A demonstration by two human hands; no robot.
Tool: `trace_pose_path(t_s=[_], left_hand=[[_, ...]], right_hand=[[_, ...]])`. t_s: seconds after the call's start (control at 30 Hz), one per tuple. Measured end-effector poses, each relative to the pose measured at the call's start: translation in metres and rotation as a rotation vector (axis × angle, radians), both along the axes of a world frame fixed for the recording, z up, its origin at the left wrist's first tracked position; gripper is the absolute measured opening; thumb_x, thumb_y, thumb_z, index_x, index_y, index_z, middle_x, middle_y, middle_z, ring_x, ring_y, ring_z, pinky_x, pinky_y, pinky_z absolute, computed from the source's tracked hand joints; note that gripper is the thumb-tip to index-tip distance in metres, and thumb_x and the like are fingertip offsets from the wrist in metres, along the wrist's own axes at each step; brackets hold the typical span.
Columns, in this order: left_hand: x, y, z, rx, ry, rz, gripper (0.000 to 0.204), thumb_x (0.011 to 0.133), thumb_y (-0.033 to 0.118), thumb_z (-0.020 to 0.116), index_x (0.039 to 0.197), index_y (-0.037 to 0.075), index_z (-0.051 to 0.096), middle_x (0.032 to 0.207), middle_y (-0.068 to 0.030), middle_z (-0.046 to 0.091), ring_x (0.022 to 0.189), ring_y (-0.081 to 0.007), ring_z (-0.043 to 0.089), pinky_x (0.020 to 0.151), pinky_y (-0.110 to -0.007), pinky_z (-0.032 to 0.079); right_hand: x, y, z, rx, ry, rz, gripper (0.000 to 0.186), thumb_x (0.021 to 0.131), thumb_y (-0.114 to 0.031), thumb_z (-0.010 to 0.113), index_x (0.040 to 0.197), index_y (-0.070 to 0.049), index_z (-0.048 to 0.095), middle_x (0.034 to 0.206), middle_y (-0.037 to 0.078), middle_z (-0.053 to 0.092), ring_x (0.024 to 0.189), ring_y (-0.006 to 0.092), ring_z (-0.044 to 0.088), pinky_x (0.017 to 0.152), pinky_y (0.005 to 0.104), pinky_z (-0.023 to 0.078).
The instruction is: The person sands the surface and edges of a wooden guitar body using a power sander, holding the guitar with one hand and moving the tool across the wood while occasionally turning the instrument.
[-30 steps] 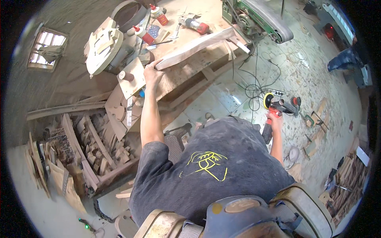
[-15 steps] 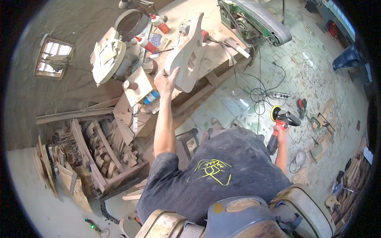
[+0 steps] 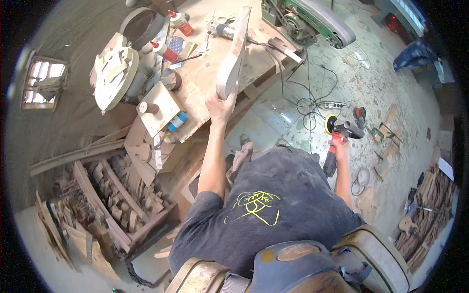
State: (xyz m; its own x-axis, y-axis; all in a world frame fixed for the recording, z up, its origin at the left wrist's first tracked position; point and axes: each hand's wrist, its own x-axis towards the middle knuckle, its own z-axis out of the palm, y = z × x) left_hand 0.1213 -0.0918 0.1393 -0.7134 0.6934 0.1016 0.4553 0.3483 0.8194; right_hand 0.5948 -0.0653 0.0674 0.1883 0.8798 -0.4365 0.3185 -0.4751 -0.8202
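My left hand (image 3: pixel 220 106) is closed on the lower end of a wooden guitar body (image 3: pixel 231 63), held upright and nearly edge-on above the near edge of the workbench (image 3: pixel 205 78). Its routed face is turned mostly out of sight. Out to the right, my right hand (image 3: pixel 340 148) grips a red and black power polisher (image 3: pixel 348 130) with a round yellow pad (image 3: pixel 330 123). The polisher is held above the floor, its pad facing left.
Glue bottles (image 3: pixel 181 23), a power tool (image 3: pixel 222 29) and a sanding-drum board (image 3: pixel 159 108) lie on the bench. A green belt sander (image 3: pixel 312 22) stands beyond. Cords (image 3: pixel 312 105) and another sander (image 3: pixel 359 115) are on the floor. Offcuts fill a wooden bin (image 3: pixel 122 195) at left.
My left hand has shifted right and turned the guitar body from showing its cutout face to nearly edge-on. My view has swung slightly; the polisher remains in my right hand.
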Motion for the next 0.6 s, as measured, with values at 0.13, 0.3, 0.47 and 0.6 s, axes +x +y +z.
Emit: trace_pose_path(t_s=[0.13,0.3,0.47,0.6], left_hand=[[-0.004,-0.001,-0.007,0.099,-0.003,-0.191,0.048,0.082,0.032,0.081,0.115,-0.002,0.072,0.088,-0.0197,0.076,0.081,-0.0289,0.076,0.075,-0.040,0.058],[-0.013,-0.002,-0.018,0.193,-0.039,-0.346,0.071,0.077,0.018,0.079,0.142,0.001,0.056,0.115,-0.0249,0.069,0.101,-0.0379,0.070,0.086,-0.043,0.055],[-0.014,0.001,-0.014,0.292,-0.112,-0.408,0.082,0.075,0.013,0.078,0.150,0.002,0.047,0.120,-0.0253,0.068,0.108,-0.0395,0.068,0.094,-0.045,0.053],[-0.021,0.003,-0.023,0.312,-0.092,-0.468,0.089,0.073,0.008,0.075,0.154,0.000,0.039,0.137,-0.0256,0.060,0.120,-0.0397,0.063,0.102,-0.045,0.050]], right_hand=[[-0.034,-0.009,0.018,0.062,-0.021,-0.025,0.036,0.068,-0.013,0.079,0.102,-0.005,0.068,0.088,0.002,0.069,0.079,0.0155,0.064,0.074,0.0320,0.051],[-0.087,-0.029,0.054,0.059,-0.120,-0.074,0.042,0.069,-0.017,0.079,0.107,-0.005,0.069,0.092,0.004,0.070,0.081,0.0174,0.065,0.076,0.0336,0.052],[-0.092,-0.048,0.036,0.127,-0.077,-0.111,0.044,0.067,-0.015,0.082,0.108,-0.004,0.068,0.093,0.003,0.070,0.080,0.0149,0.064,0.077,0.0316,0.052],[-0.107,-0.060,0.048,0.095,-0.070,-0.148,0.047,0.067,-0.015,0.082,0.110,-0.003,0.067,0.095,0.004,0.069,0.081,0.0150,0.064,0.078,0.0314,0.052]])
